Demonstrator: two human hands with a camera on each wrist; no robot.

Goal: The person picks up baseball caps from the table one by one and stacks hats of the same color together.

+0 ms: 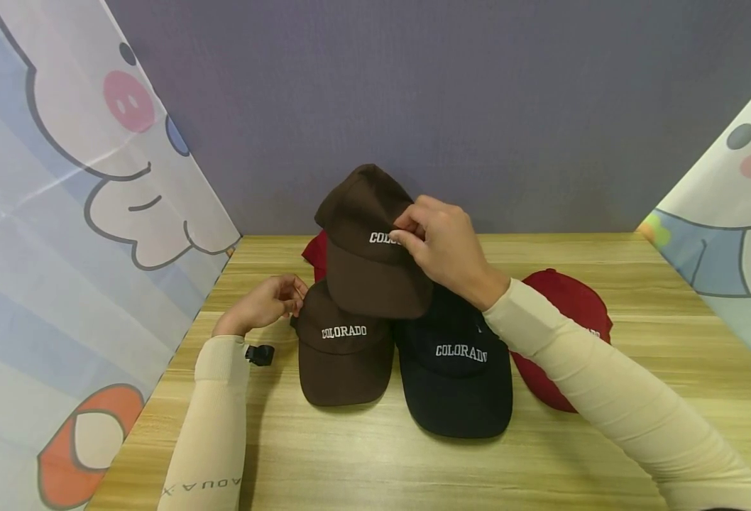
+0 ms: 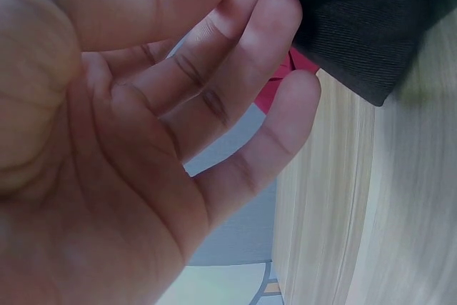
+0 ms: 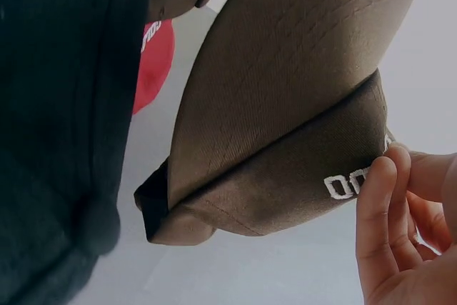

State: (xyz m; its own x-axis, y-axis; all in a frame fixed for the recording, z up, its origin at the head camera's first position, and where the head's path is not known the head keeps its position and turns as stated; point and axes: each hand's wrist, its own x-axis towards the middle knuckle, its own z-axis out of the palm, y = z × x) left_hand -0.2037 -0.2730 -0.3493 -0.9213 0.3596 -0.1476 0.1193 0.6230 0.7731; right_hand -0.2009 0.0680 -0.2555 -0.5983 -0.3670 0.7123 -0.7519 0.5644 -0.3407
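Note:
A brown baseball cap (image 1: 375, 277) with white lettering hangs tilted above the other caps. My right hand (image 1: 446, 245) pinches its front panel beside the letters, and the right wrist view shows thumb and fingertips on the folded brown fabric (image 3: 285, 183). Below and to the left lies a second brown cap (image 1: 343, 369) lettered COLORADO. At its left edge is my left hand (image 1: 263, 305); thumb and fingertips pinch the dark cloth (image 2: 357, 33) in the left wrist view. A black COLORADO cap (image 1: 458, 397) sits to the right, its crown partly covered by my right hand and arm.
A red cap (image 1: 573, 301) lies at the right, partly behind my right forearm. Another red cap (image 1: 316, 252) shows behind the brown ones. A small black buckle-like piece (image 1: 260, 355) is by my left wrist. A grey panel (image 1: 452, 113) stands behind the wooden table (image 1: 324, 454).

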